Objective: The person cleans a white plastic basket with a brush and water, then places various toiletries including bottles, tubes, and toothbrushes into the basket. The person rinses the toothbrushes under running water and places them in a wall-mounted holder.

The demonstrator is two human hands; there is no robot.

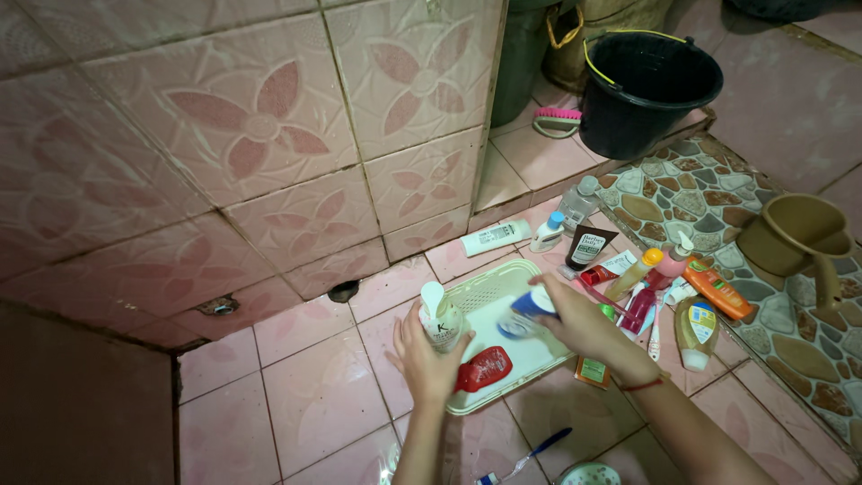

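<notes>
Grip: L hand (429,357) clasps white bottle (441,321), R hand (580,321) blue-capped tube (530,310).

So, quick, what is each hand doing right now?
Left hand: closed around a white bottle.
Right hand: holding a blue-and-white tube over the pale green tray.

Bare pink floor tiles (305,395) left of the white tray (489,292) give open passage – on its right, crowded bottles and tubes (660,287) block the way, the tiled wall (269,144) closes behind
</notes>
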